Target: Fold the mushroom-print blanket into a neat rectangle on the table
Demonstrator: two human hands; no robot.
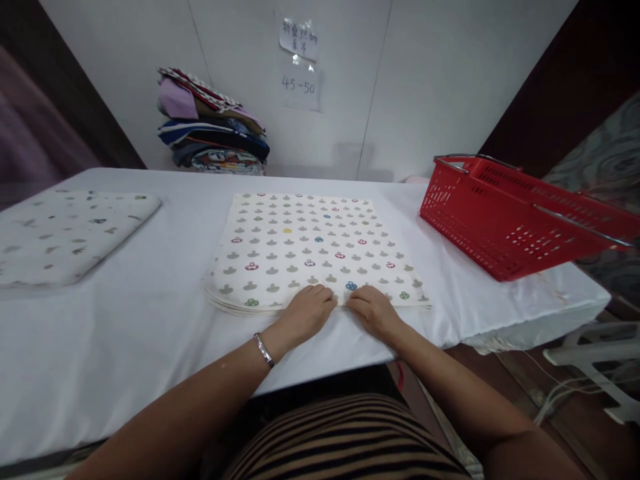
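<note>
A folded white cloth (300,247) printed with small grey and coloured mushroom-like shapes lies flat in front of me, its layers showing along the near left corner. My left hand (307,310) is closed on the middle of its near edge, the fingers curled over the fabric. Just to the right, a small gap away, my right hand (374,312) grips the same edge with bent fingers. Both thumbs are mostly hidden.
White covering drapes the table (175,320). Another folded patterned cloth (70,233) lies at the left. Against the wall stands a stack of folded textiles (215,127). A red basket (520,213) sits at the right, near a white plastic stool (595,360). Paper notes (301,87) hang on the wall.
</note>
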